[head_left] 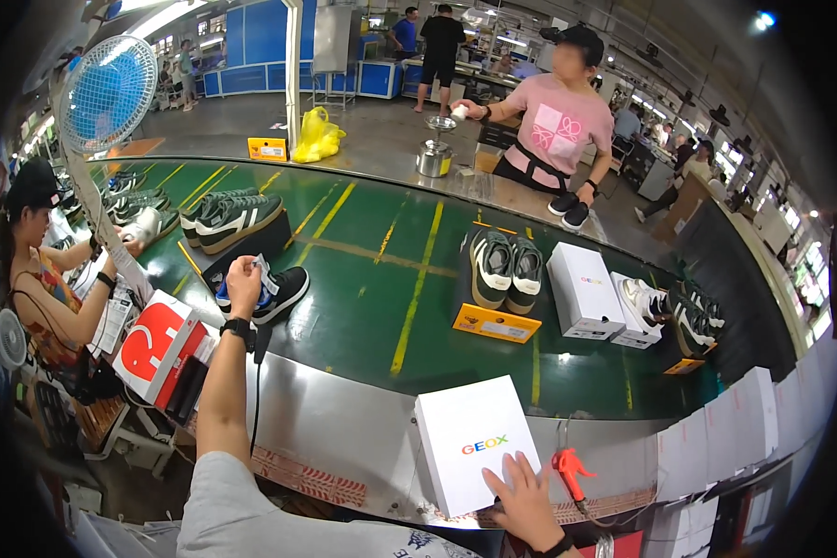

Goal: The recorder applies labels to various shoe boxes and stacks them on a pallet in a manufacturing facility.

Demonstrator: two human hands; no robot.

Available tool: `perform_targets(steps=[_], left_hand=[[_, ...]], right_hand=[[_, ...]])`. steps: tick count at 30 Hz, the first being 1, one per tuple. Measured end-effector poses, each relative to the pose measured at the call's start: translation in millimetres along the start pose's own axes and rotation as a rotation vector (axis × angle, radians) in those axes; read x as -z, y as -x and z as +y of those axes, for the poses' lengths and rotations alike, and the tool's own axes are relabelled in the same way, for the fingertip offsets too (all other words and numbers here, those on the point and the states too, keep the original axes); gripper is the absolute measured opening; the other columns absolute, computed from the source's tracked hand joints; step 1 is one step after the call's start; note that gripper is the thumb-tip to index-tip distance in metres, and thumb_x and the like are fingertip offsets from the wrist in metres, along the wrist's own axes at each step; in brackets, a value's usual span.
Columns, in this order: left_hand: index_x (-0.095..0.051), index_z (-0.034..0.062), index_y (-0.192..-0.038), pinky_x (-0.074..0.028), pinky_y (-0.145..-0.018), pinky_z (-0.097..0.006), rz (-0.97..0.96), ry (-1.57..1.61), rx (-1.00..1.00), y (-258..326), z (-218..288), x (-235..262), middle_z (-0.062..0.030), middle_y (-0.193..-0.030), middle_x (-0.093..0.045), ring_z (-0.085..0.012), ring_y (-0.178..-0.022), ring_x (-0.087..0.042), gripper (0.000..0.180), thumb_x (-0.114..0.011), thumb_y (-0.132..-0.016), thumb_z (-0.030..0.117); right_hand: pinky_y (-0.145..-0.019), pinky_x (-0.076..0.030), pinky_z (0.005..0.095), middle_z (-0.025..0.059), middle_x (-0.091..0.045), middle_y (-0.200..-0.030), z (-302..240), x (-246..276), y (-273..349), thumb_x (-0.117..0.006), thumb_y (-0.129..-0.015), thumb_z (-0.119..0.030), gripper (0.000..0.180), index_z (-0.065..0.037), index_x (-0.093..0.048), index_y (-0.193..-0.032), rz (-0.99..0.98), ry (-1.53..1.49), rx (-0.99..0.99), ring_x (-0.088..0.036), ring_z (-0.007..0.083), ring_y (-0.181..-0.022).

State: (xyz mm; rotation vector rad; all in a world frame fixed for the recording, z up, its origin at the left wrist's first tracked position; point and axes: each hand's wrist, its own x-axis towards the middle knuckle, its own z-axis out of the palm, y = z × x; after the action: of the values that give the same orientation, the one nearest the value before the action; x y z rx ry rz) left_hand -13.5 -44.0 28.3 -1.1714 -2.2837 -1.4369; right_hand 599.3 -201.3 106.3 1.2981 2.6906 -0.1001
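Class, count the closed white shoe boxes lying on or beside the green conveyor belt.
3: one white box under the right hand, two white boxes mid-belt at right. Others may be hidden.

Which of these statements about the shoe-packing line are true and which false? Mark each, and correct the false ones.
1. The person's right hand rests on a closed white shoebox. True.
2. The left hand is empty. False: it holds a small tag or paper above a dark shoe.
3. A pair of shoes stands on a yellow-edged box on the green belt. True.
4. The red and white box lies in the middle of the belt. False: it sits off the belt, at the person's left.
5. An orange tool lies right of the white shoebox. True.
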Motion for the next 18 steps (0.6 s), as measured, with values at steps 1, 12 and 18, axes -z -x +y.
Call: perform_targets(steps=[1,12,18], left_hand=[[-0.061,0.0005,-0.103,-0.051,-0.068,-0.029,-0.019,0.062,-0.037,6,16,4,-0.0081,-0.084,-0.064,-0.016,-0.074,-0.063,0.022,-0.066,-0.082,0.005],[-0.052,-0.002,-0.101,-0.057,-0.07,-0.028,-0.486,1.08,-0.193,109,201,70,-0.0053,-0.094,-0.05,-0.0134,-0.083,-0.061,0.017,-0.059,-0.088,-0.009],[-0.052,-0.0016,-0.098,-0.057,-0.07,-0.028,-0.73,1.248,-0.098,150,236,62,-0.0049,-0.091,-0.049,-0.0116,-0.082,-0.057,0.019,-0.061,-0.084,-0.011]], right_hand=[[-0.105,-0.029,0.0567,0.0108,-0.044,-0.14,5,-6,-6,-0.075,-0.074,-0.033,0.072,-0.018,-0.045,-0.137,0.037,0.078,0.077,-0.04,0.0271,-0.132],[-0.096,-0.041,0.048,0.0095,-0.065,-0.106,14,14,-128,-0.073,-0.073,-0.032,0.048,-0.004,-0.06,-0.11,0.717,-0.097,0.279,-0.061,0.0232,-0.1],[-0.086,-0.046,0.0387,0.0108,-0.064,-0.093,-8,44,-188,-0.073,-0.072,-0.025,0.042,-0.004,-0.06,-0.106,0.804,-0.316,0.204,-0.062,0.0275,-0.09]])
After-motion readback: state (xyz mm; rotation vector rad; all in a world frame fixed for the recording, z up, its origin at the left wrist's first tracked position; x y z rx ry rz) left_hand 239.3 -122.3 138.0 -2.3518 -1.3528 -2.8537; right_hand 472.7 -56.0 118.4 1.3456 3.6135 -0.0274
